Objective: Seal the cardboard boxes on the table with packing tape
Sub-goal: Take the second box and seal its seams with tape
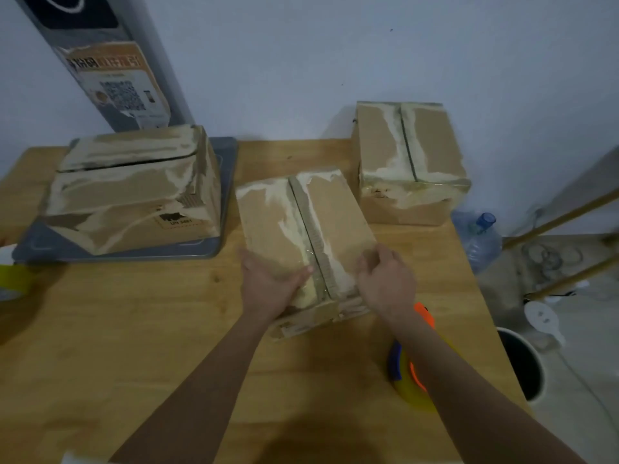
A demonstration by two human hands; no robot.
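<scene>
A small worn cardboard box [294,226] lies in the middle of the wooden table [134,329], its flaps shut along a centre seam with clear tape at the near end. My left hand [271,283] lies flat on the box's near left top, thumb pressing near the seam. My right hand [385,279] rests on the near right top with fingers curled over the flap. A yellow tape roll in a blue and orange dispenser [407,370] lies on the table under my right forearm. Two more boxes stand behind: a large one [134,192] at left, a smaller one [412,162] at back right.
The large box sits on a grey tray [214,242] in front of a tall grey appliance [110,61] against the wall. Beside the table's right edge stand a water jug [482,236] and a dark bin [522,363]. A yellow object [13,279] shows at the left edge.
</scene>
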